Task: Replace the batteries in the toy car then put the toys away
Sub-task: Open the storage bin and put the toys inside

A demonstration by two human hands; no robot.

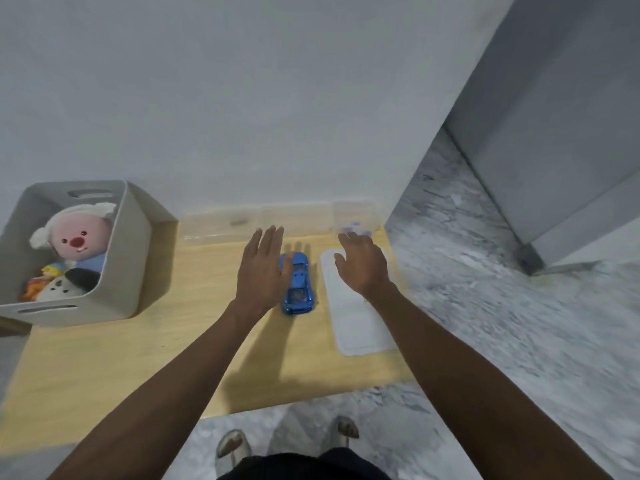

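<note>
Feet [235, 445] at bottom centre, standing at wooden table [104, 358]. Left hand [265, 268] flat, fingers straight, over blue toy car [298, 287] mid-frame; contact unclear. Right hand [362, 263] relaxed, holding nothing, above white mat [356, 327]. Grey bin [135, 244] at left holds pink plush [74, 237] plus smaller toys. Clear boxes [277, 220] along wall.

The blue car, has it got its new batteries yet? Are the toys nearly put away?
Can't tell about the batteries. The blue car sits wheels-down on the table, unopened. Both hands hover open, the left beside the car, the right over the white mat. Some plush toys are already in the grey bin. The car isn't put away yet.
</note>
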